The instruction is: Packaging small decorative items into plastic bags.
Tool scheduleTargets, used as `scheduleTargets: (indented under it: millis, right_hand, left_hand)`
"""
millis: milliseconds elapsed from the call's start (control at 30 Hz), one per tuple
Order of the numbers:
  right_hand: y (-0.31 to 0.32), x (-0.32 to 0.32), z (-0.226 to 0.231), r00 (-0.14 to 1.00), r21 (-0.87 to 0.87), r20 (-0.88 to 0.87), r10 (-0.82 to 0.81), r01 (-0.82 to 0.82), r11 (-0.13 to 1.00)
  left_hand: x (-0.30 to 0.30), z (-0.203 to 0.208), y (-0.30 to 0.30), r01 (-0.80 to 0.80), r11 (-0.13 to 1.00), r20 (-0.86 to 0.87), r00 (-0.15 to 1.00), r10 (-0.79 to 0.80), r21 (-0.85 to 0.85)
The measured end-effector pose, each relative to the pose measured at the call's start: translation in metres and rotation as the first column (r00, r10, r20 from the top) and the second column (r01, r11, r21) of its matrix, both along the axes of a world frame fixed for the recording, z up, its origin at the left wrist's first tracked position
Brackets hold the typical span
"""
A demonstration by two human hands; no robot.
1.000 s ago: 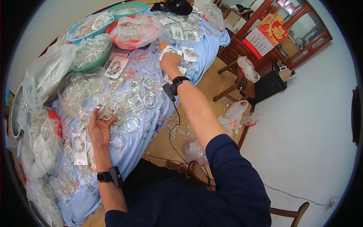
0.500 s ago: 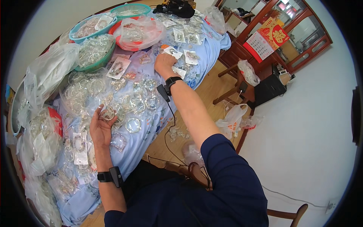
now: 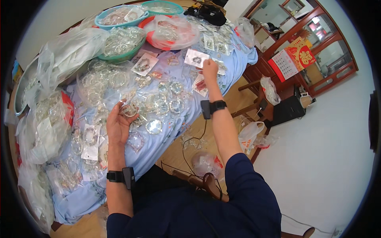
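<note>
My right hand [image 3: 210, 71] pinches the edge of a white card [image 3: 197, 58] with a dark ring-shaped bracelet on it, held above the far right part of the table. Below that hand lies another white card with a reddish bracelet [image 3: 200, 85]. My left hand [image 3: 118, 126] is half curled, palm up, around a round bracelet in clear plastic [image 3: 129, 110], over a heap of bagged bracelets [image 3: 158, 101]. A carded bracelet [image 3: 145, 64] rests between the heap and the basins, and a long white card [image 3: 90, 142] lies left of my left wrist.
Blue [image 3: 101, 22], green [image 3: 125, 55] and red [image 3: 150, 37] plastic basins stand at the far left, filled with bagged pieces. Large clear bags [image 3: 51, 127] line the left side. A wooden stool [image 3: 254, 85] and glass-fronted cabinet [image 3: 333, 43] stand beyond the table's right edge.
My right hand has lifted the white bracelet card off the table. The whole view has shifted, so things appear further right. My left hand keeps its hold beside the heap.
</note>
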State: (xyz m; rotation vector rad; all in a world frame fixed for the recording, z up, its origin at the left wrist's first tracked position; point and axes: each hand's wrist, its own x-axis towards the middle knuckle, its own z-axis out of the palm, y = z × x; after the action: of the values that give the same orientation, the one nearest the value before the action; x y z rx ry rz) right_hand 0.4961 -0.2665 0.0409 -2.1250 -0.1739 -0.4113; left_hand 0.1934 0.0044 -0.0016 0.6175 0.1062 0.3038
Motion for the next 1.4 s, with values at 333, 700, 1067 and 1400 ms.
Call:
scheduleTargets:
  millis: [333,700,1067,1400]
  right_hand:
    - [-0.019,-0.053,0.015,0.882,0.761,-0.093,0.462,-0.236,0.604]
    - [0.02,-0.087,-0.002,0.813,0.6,-0.368,0.452,-0.163,0.783]
    - [0.042,-0.093,-0.029,0.937,0.225,-0.009,0.349,-0.338,0.914]
    - [-0.069,-0.046,-0.024,0.977,-0.436,0.128,-0.172,0.211,0.875]
  left_hand:
    - [0.001,-0.003,0.001,0.008,1.0,0.007,1.0,-0.008,-0.005]
    - [0.0,-0.005,0.001,0.021,1.0,0.005,1.0,-0.021,0.003]
    - [0.0,-0.002,0.002,0.019,1.0,-0.02,1.0,-0.018,0.02]
    - [0.002,-0.002,-0.001,0.022,1.0,-0.035,0.999,-0.022,0.008]
